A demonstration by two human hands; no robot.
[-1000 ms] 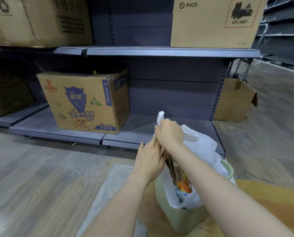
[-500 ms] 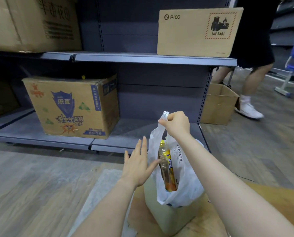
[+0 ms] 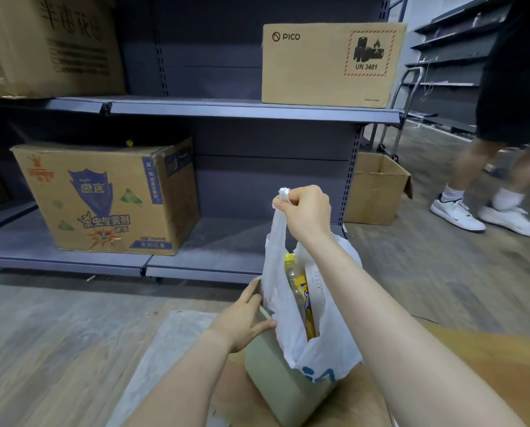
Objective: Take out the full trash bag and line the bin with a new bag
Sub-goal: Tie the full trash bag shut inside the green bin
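Note:
A white plastic trash bag (image 3: 319, 343) hangs mostly above a pale green bin (image 3: 276, 383), its bottom still inside the rim. My right hand (image 3: 307, 211) grips the gathered handles at the top. Inside the bag a yellow bottle (image 3: 300, 291) and a white package show. My left hand (image 3: 245, 318) rests on the bin's left rim, thumb against the bag, fingers around the edge. A clear new bag (image 3: 168, 349) lies flat on the floor left of the bin.
A grey metal shelf unit (image 3: 226, 109) stands just behind, holding cardboard boxes (image 3: 109, 195). An open carton (image 3: 377, 189) sits at the shelf's right end. A person's legs in white shoes (image 3: 485, 211) stand at the right. A wooden board (image 3: 488, 359) lies under the bin.
My right hand has lifted the bag higher out of the bin. My left hand moved from the bag's handles down to the bin's rim. A person walked in at the right.

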